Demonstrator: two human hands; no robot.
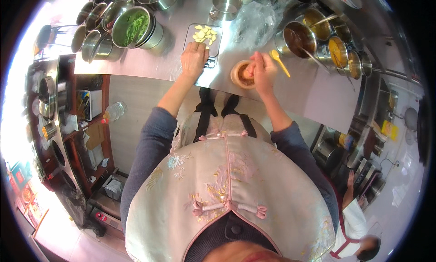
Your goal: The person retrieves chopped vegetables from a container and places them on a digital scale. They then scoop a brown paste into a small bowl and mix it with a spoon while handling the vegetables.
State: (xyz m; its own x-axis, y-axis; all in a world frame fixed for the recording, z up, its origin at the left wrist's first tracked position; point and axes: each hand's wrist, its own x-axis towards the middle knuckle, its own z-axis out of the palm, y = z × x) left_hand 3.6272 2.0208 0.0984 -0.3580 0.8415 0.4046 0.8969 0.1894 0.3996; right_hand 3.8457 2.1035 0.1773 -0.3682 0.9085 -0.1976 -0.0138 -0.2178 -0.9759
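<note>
Peeled garlic cloves (205, 33) lie on the glass platform of a small digital kitchen scale (214, 50). My left hand (194, 60) rests over the scale's near left part, fingers together and pointing down at the cloves. One clove shows beside the fingertips; whether it is pinched cannot be seen. To the right, my right hand (264, 72) is closed around a pale pestle (249, 74), mostly hidden by the fingers. The pestle's lower end sits inside a wooden mortar (235, 75), which has brown residue on its inner wall. A yellow plastic spoon (280, 63) lies right of that hand.
Left on the steel worktable (163, 66) stands a pot of chopped greens (134, 26) among several metal pots. Clear plastic bags (259, 21) and a metal cup (226, 6) are at the back. Sauce pots (299, 40) with ladles crowd the right. A co-worker (354, 214) is behind, lower right.
</note>
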